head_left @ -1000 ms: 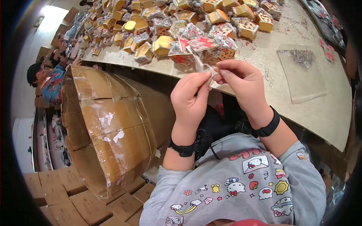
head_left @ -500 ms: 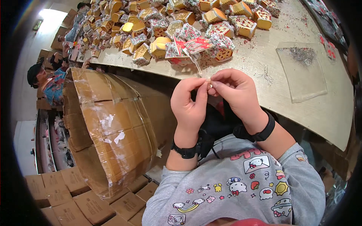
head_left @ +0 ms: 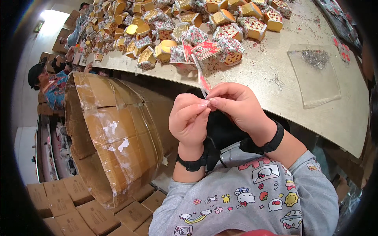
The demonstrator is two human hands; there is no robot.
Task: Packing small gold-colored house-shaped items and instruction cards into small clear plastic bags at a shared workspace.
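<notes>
My left hand (head_left: 188, 120) and my right hand (head_left: 238, 103) meet just off the table's near edge, thumbs and forefingers pinched together. A narrow white and red strip (head_left: 203, 82) runs from the card stack down to my right fingertips. Whatever sits between my left fingertips is too small and covered to make out. Beyond my hands lies a stack of red and white striped cards (head_left: 207, 49). It leans against small house-shaped ornaments, one with a speckled roof (head_left: 232, 58) and gold-and-red walls.
Many more gold house ornaments (head_left: 254, 27) heap across the table's far side. A clear plastic bag (head_left: 321, 84) holding thin wires (head_left: 315, 59) lies at right, near loose wires (head_left: 277, 80). A large open cardboard box (head_left: 118, 129) stands at left; cartons (head_left: 96, 216) cover the floor. A person (head_left: 55, 92) sits beyond.
Both hands have shifted down and left, still pinched together. More of the white and red strip shows above my fingertips, and the far person's head has turned.
</notes>
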